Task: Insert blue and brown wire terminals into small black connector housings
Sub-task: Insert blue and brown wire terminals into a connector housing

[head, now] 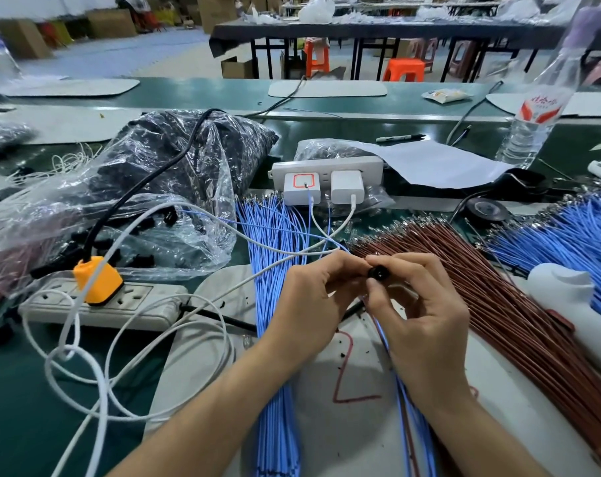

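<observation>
Black connector housing (pixel 377 272) pinched between right hand (pixel 426 315) fingers (pixel 388 261), left hand (pixel 313 301) adjacent.

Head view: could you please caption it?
Right hand pinches small black connector housing beside left hand, between blue wires and brown wires.

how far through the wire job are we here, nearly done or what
Early, probably. Done: no finished pile clearly shows. In hand: left hand and right hand pinch one black housing. Left: thick bundles of blue wires and brown wires, plus a bag of dark parts.
</observation>
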Motion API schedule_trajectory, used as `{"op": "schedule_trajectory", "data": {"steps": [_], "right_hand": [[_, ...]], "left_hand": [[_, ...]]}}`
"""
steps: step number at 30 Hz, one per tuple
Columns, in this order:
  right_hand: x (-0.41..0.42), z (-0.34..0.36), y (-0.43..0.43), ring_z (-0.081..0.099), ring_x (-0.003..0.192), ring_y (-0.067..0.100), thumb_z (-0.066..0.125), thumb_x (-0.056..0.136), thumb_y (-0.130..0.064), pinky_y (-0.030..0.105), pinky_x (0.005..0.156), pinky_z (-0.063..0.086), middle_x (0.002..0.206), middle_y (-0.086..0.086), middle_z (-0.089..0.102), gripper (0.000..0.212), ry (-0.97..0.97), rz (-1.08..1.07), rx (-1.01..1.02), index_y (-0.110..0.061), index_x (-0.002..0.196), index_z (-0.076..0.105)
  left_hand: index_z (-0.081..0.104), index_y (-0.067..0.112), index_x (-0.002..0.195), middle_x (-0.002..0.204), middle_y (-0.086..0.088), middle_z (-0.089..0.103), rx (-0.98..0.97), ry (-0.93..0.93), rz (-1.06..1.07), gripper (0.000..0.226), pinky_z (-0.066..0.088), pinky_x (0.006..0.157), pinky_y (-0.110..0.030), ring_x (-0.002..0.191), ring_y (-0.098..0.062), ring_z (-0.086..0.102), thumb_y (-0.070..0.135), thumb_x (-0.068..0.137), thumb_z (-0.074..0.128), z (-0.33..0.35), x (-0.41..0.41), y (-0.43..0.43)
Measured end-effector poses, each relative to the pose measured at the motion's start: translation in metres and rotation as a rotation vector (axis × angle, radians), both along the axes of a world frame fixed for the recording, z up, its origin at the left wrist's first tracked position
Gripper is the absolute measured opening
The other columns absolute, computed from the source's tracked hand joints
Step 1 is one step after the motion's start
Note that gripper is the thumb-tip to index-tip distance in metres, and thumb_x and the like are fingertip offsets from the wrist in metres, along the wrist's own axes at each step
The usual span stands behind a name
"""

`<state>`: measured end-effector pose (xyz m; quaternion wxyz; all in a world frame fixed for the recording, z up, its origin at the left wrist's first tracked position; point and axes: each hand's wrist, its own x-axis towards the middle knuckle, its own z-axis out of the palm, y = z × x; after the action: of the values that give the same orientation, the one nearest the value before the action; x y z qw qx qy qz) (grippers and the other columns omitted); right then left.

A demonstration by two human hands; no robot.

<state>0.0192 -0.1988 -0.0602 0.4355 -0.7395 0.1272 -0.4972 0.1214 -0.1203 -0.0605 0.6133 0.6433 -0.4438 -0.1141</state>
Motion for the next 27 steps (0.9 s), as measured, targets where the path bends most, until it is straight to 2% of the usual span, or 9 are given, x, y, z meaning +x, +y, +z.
{"op": "schedule_trajectory", "data": {"steps": [6, 10, 15, 17, 19, 22, 23, 25, 27], "right_hand": [[0.000, 0.001, -0.001, 0.063, 0.085, 0.015, 0.070, 0.080, 0.008, 0.024, 0.077, 0.055, 0.097, 0.004, 0.059, 0.030, 0.013, 0.008, -0.008, -0.015, 0.100, 0.068], [-0.002, 0.004, 0.003, 0.063, 0.083, 0.009, 0.071, 0.079, 0.005, 0.016, 0.074, 0.052, 0.095, 0.004, 0.060, 0.026, -0.018, -0.010, -0.010, -0.014, 0.096, 0.069], [-0.009, 0.009, 0.004, 0.066, 0.080, 0.025, 0.068, 0.083, -0.013, 0.037, 0.068, 0.057, 0.095, 0.005, 0.061, 0.014, -0.057, -0.021, -0.097, -0.015, 0.096, 0.067], [-0.009, 0.009, 0.003, 0.066, 0.081, 0.024, 0.069, 0.082, -0.009, 0.038, 0.069, 0.057, 0.095, 0.004, 0.061, 0.016, -0.052, -0.016, -0.129, -0.016, 0.096, 0.066], [-0.007, 0.011, 0.003, 0.065, 0.080, 0.018, 0.069, 0.080, -0.006, 0.033, 0.070, 0.057, 0.092, 0.000, 0.061, 0.021, -0.034, 0.000, -0.094, -0.018, 0.095, 0.061], [-0.007, 0.012, -0.005, 0.059, 0.076, 0.013, 0.067, 0.086, -0.019, 0.026, 0.068, 0.053, 0.090, 0.002, 0.059, 0.014, 0.028, -0.052, -0.305, -0.007, 0.093, 0.061], [-0.009, 0.012, -0.010, 0.058, 0.075, 0.013, 0.064, 0.089, -0.026, 0.023, 0.069, 0.051, 0.090, 0.002, 0.059, 0.022, 0.033, -0.056, -0.372, -0.005, 0.093, 0.063], [-0.012, 0.015, -0.026, 0.057, 0.077, 0.013, 0.055, 0.095, -0.036, 0.019, 0.074, 0.047, 0.090, 0.001, 0.060, 0.033, 0.045, -0.113, -0.388, -0.004, 0.096, 0.064], [-0.016, 0.015, -0.046, 0.057, 0.085, 0.019, 0.057, 0.094, -0.029, 0.020, 0.081, 0.041, 0.093, 0.006, 0.062, 0.027, 0.161, -0.313, -0.333, -0.005, 0.099, 0.066]], "left_hand": [[0.064, 0.028, 0.088, 0.080, 0.014, 0.068, -0.023, -0.030, 0.010, 0.032, 0.049, 0.074, -0.012, 0.078, 0.004, 0.065, -0.004, 0.084, 0.066, 0.002, -0.001, 0.000], [0.063, 0.030, 0.086, 0.080, 0.011, 0.069, -0.035, 0.003, -0.008, 0.030, 0.051, 0.074, -0.016, 0.077, 0.000, 0.066, 0.000, 0.083, 0.066, 0.003, -0.002, 0.001], [0.063, 0.024, 0.084, 0.086, -0.010, 0.072, -0.057, 0.040, -0.017, 0.018, 0.057, 0.078, -0.034, 0.082, -0.016, 0.069, 0.007, 0.081, 0.059, 0.002, -0.006, -0.001], [0.065, 0.019, 0.089, 0.085, -0.005, 0.071, -0.054, -0.055, -0.002, 0.014, 0.057, 0.075, -0.028, 0.080, -0.012, 0.070, 0.008, 0.084, 0.059, 0.002, -0.005, 0.001], [0.063, 0.016, 0.100, 0.087, 0.000, 0.071, -0.065, -0.163, -0.002, 0.014, 0.055, 0.076, -0.023, 0.081, -0.007, 0.069, 0.010, 0.088, 0.060, 0.001, -0.002, 0.003], [0.053, 0.022, 0.117, 0.097, 0.002, 0.071, -0.088, -0.217, -0.071, 0.036, 0.055, 0.080, -0.024, 0.087, -0.008, 0.070, 0.010, 0.086, 0.068, 0.004, -0.002, 0.003], [0.055, 0.021, 0.116, 0.095, 0.003, 0.071, -0.099, -0.271, -0.072, 0.036, 0.054, 0.079, -0.020, 0.085, -0.007, 0.069, 0.010, 0.086, 0.070, 0.004, -0.003, 0.002], [0.062, 0.017, 0.107, 0.086, 0.004, 0.068, -0.127, -0.377, -0.014, 0.021, 0.049, 0.073, -0.013, 0.075, -0.006, 0.064, 0.016, 0.087, 0.068, 0.004, -0.005, 0.001], [0.068, 0.013, 0.099, 0.081, 0.009, 0.065, -0.152, -0.371, 0.048, 0.015, 0.046, 0.070, -0.011, 0.070, -0.006, 0.060, 0.023, 0.088, 0.064, 0.005, -0.004, 0.002]]}}
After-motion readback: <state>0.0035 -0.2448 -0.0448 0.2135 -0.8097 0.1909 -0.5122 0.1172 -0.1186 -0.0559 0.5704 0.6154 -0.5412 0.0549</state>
